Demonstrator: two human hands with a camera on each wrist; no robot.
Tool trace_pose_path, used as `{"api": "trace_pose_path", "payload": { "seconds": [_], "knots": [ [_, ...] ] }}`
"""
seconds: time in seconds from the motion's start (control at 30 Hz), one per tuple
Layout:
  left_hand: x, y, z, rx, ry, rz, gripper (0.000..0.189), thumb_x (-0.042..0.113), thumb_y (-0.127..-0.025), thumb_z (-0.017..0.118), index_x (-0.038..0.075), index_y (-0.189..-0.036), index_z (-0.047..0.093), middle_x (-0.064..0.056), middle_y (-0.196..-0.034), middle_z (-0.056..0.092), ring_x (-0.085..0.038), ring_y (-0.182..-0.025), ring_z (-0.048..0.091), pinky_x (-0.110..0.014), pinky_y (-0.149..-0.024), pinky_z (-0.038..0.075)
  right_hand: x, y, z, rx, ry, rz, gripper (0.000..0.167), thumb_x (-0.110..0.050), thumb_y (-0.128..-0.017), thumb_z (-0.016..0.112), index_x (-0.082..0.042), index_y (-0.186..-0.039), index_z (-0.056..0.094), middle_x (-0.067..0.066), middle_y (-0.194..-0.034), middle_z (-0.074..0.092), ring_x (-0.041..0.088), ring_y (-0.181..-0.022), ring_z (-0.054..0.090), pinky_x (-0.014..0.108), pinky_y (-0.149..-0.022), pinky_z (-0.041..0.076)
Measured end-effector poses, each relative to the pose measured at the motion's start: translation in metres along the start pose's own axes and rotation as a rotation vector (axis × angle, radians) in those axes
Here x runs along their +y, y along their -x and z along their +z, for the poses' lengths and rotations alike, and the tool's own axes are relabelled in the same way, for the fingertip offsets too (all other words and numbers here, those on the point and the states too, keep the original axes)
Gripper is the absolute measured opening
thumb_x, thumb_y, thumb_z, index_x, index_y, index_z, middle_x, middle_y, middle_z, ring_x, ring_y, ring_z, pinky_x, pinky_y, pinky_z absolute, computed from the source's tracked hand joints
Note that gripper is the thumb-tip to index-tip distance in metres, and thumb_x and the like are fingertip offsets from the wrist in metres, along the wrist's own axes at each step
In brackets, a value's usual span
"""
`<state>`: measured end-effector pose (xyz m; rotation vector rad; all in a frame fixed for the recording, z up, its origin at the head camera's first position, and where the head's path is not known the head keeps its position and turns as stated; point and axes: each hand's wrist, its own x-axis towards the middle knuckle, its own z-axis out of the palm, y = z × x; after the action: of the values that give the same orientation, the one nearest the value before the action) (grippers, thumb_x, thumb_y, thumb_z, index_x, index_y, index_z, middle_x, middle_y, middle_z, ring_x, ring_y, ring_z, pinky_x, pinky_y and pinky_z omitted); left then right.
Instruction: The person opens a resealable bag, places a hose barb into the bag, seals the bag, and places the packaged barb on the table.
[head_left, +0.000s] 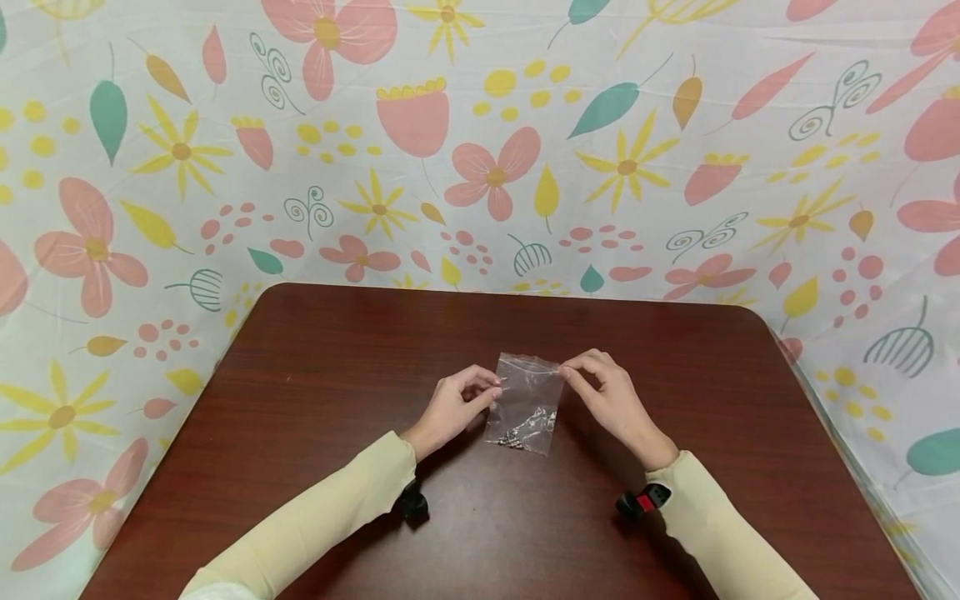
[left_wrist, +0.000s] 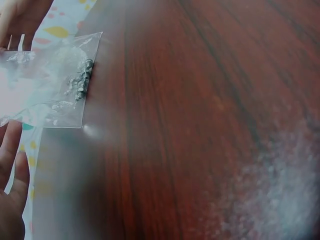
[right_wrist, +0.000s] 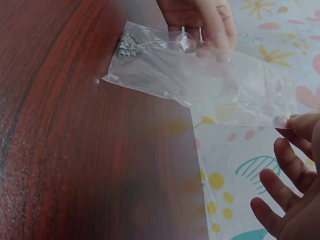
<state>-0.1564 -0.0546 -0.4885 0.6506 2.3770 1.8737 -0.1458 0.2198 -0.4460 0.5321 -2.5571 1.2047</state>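
A clear plastic zip bag point(head_left: 522, 400) hangs between my two hands, tilted, above the brown table. Several small silvery metal pieces point(right_wrist: 127, 45) are gathered at its bottom end. My left hand point(head_left: 453, 408) pinches the bag's left side near the top with its fingertips. At the upper right corner, my right hand point(head_left: 611, 396) pinches the bag between thumb and index finger. Its other fingers point(right_wrist: 280, 190) are spread apart from the bag in the right wrist view. The left wrist view shows the left hand point(left_wrist: 12, 190) only in part, at the frame's edge.
The dark brown wooden table point(head_left: 337, 333) extends around both hands. Behind it and along its sides hangs a white cloth point(head_left: 495, 100) with flowers and leaves. Black wrist devices point(head_left: 412, 504) sit at both wrists, below cream sleeves point(head_left: 322, 508).
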Motion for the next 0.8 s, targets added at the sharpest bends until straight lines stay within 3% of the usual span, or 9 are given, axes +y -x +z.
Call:
{"api": "trace_pose_path", "payload": {
  "seconds": [0.13,0.3,0.47,0.6,0.8],
  "knots": [
    [0.000,0.002,0.001,-0.017,0.017,-0.027,0.004,0.008,-0.100,0.070,0.005,-0.102,0.072,-0.009,-0.088,0.076,-0.024,-0.073,0.075,-0.026,-0.062,0.054,0.000,-0.001,0.000,0.003,0.000,-0.001,0.007,-0.013,-0.100,0.072,-0.013,-0.101,0.078,-0.001,-0.102,0.070,0.017,-0.104,0.060,0.028,-0.090,0.045],
    [-0.004,0.004,0.002,-0.057,0.052,-0.037,0.010,0.009,-0.099,0.072,0.006,-0.109,0.072,-0.010,-0.096,0.077,-0.019,-0.077,0.075,-0.035,-0.069,0.060,0.002,-0.003,0.002,0.013,-0.008,-0.004,0.008,-0.012,-0.100,0.071,-0.013,-0.102,0.078,0.001,-0.101,0.070,0.021,-0.102,0.061,0.035,-0.090,0.047],
    [-0.007,0.005,0.001,-0.095,-0.039,-0.027,0.018,0.008,-0.095,0.076,0.008,-0.112,0.072,-0.006,-0.100,0.078,-0.014,-0.087,0.073,-0.028,-0.079,0.057,0.004,-0.005,0.001,0.016,-0.009,0.001,0.008,-0.012,-0.101,0.070,-0.013,-0.102,0.078,0.002,-0.100,0.069,0.021,-0.101,0.061,0.044,-0.089,0.049],
    [-0.011,0.003,0.001,-0.099,-0.092,-0.009,0.016,0.001,-0.095,0.074,0.006,-0.110,0.073,-0.006,-0.100,0.077,-0.017,-0.092,0.073,-0.029,-0.084,0.057,0.003,-0.006,0.000,0.007,-0.007,0.017,0.007,-0.014,-0.101,0.071,-0.013,-0.102,0.078,0.001,-0.101,0.069,0.019,-0.103,0.060,0.044,-0.089,0.049],
    [-0.012,0.001,-0.001,-0.085,-0.110,0.006,0.014,0.008,-0.098,0.072,0.005,-0.112,0.073,-0.006,-0.102,0.077,-0.017,-0.092,0.073,-0.028,-0.082,0.057,0.001,-0.005,0.002,-0.011,-0.030,0.025,0.007,-0.015,-0.101,0.071,-0.013,-0.103,0.077,0.001,-0.103,0.069,0.018,-0.104,0.060,0.050,-0.092,0.050]
  ]
}}
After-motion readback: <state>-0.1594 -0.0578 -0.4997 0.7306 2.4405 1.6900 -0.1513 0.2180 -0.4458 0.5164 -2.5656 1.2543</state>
